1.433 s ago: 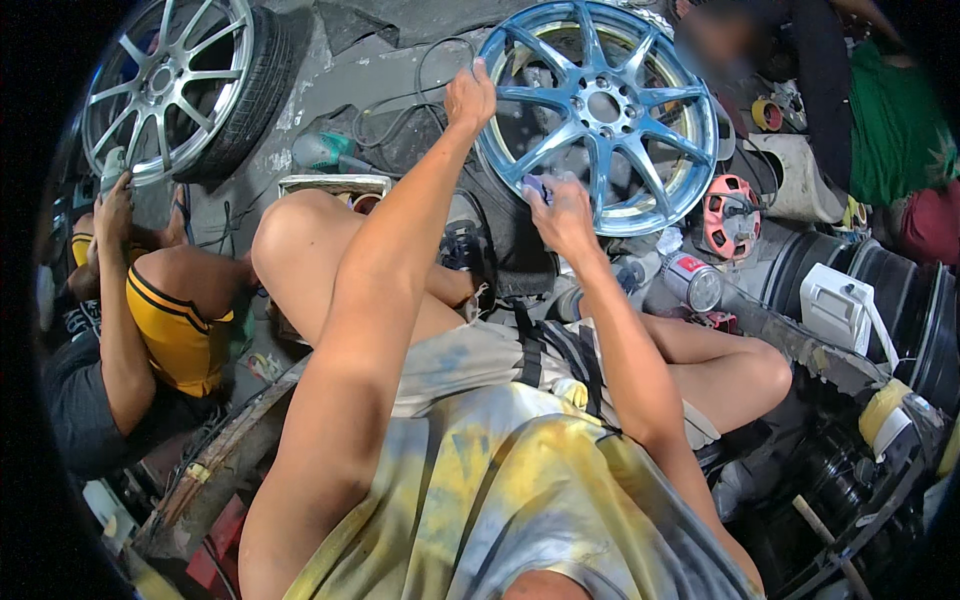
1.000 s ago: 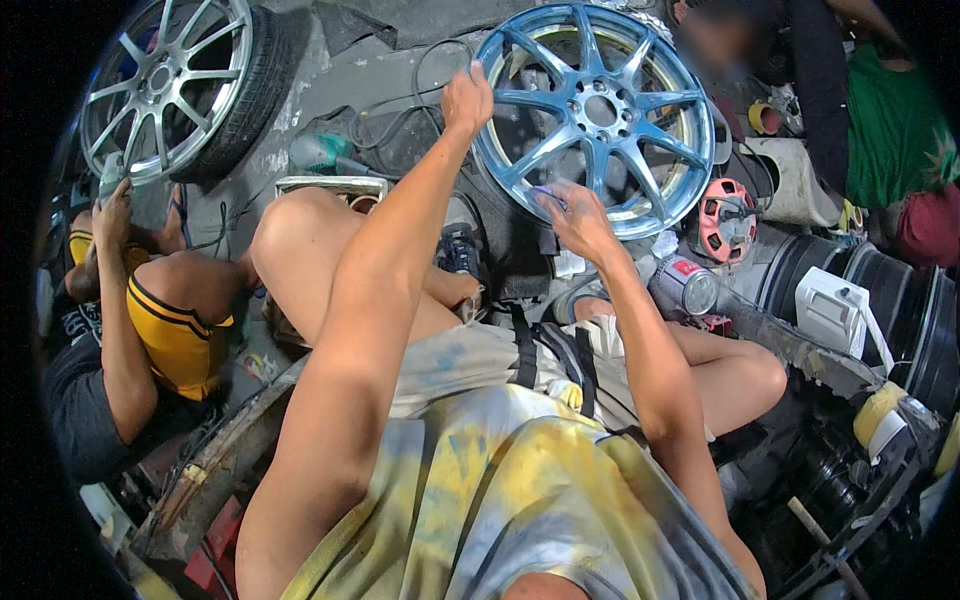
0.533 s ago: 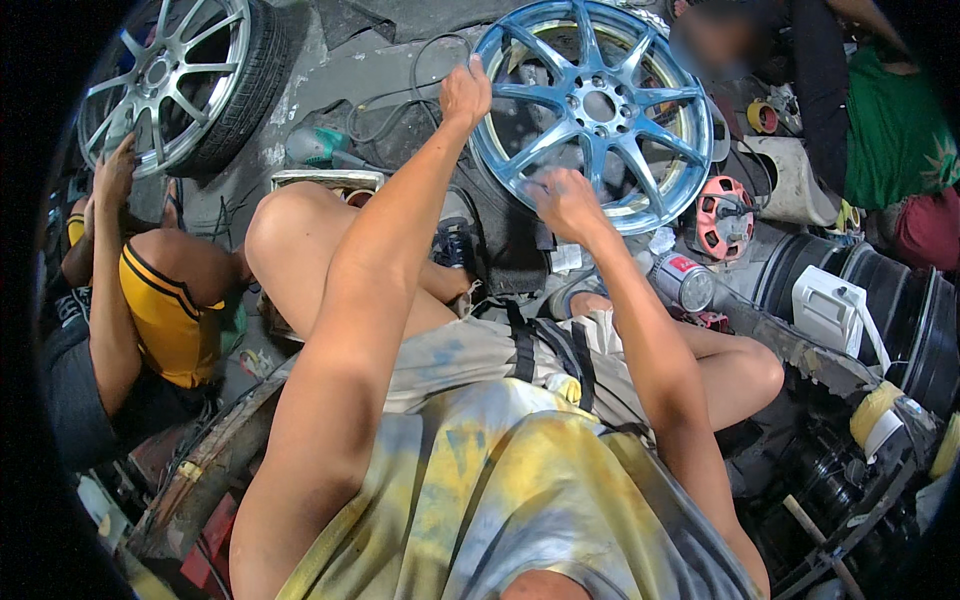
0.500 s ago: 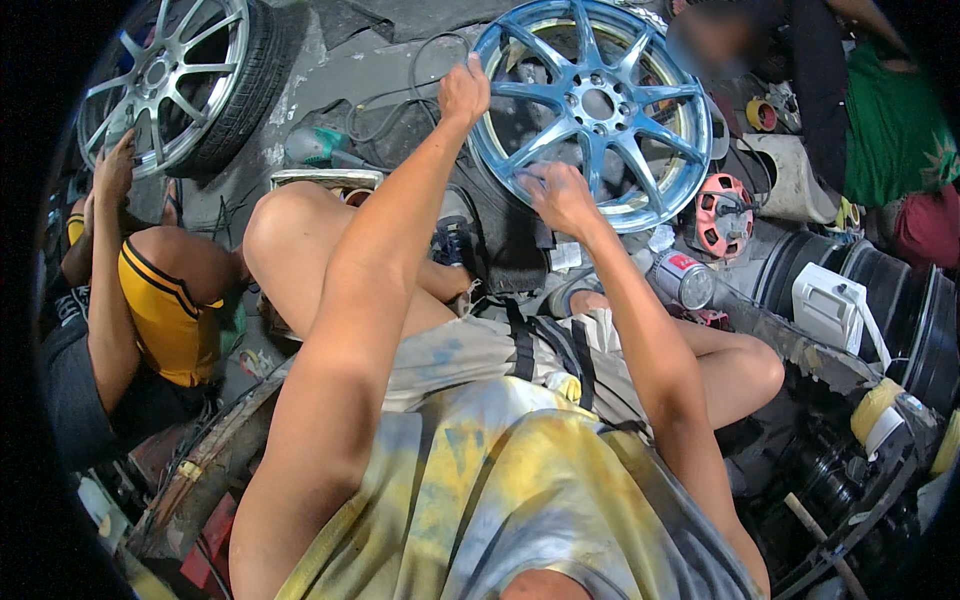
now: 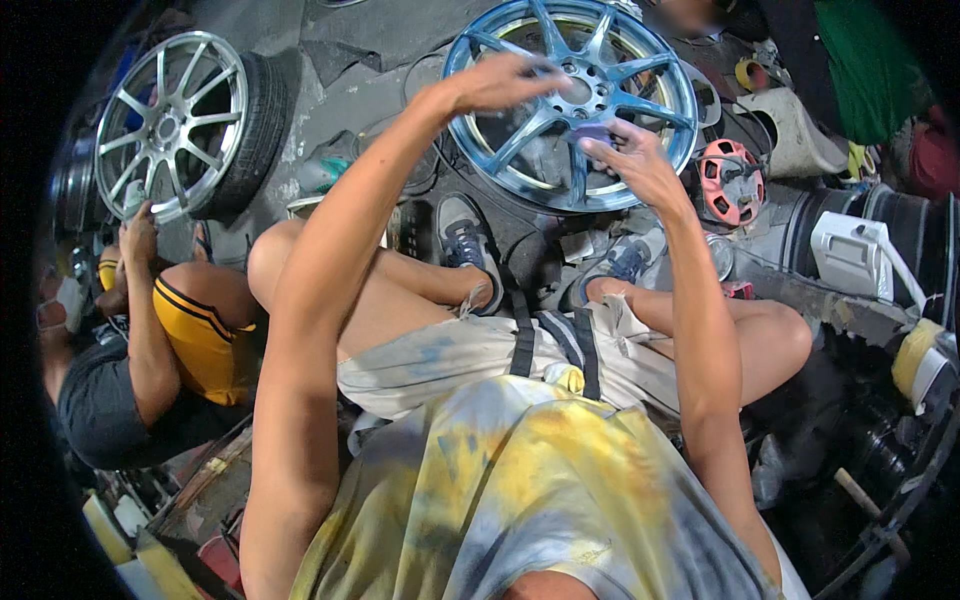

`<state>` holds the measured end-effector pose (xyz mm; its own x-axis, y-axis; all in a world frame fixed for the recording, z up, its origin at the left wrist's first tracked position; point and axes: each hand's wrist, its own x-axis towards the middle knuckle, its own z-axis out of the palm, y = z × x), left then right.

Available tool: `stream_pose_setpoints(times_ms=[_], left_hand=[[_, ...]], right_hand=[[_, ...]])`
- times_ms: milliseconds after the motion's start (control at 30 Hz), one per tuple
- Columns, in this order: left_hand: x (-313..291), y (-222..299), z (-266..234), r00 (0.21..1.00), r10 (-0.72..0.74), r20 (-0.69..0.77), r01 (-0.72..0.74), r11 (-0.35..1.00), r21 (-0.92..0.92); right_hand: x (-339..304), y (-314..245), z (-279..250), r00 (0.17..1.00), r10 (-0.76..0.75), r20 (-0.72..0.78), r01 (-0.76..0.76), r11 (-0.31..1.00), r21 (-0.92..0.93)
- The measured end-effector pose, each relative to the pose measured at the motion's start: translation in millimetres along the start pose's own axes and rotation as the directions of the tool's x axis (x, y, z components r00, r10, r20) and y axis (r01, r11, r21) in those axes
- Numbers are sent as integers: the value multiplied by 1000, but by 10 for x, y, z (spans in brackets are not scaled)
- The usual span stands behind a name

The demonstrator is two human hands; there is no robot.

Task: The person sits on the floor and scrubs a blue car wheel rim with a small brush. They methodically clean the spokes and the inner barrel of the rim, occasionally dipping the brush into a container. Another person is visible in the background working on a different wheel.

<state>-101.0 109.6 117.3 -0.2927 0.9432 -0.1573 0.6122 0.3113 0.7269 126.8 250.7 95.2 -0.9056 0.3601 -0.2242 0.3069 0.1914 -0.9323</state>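
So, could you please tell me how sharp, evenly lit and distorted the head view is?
Head view: strong fisheye bending with black corners; the blue wheel rim and silver wheel are fairly sharp and evenly lit; the left hand is slightly smeared; a patch at the top edge is blurred.

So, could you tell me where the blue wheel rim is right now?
The blue wheel rim stands top centre in the head view, under the left hand and right hand.

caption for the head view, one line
Seated person's left hand and right hand work on a blue alloy rim.
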Motion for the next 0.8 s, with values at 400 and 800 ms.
stream_pose_setpoints(times_ms=[400,800], left_hand=[[-925,-136,486,993,116,-30,-88,877,472],[-1197,-374,982,980,188,-70,-119,828,548]], right_hand=[[246,748,40,877,-152,-456,79,981,-176],[34,886,227,764,-450,-463,130,809,-573]])
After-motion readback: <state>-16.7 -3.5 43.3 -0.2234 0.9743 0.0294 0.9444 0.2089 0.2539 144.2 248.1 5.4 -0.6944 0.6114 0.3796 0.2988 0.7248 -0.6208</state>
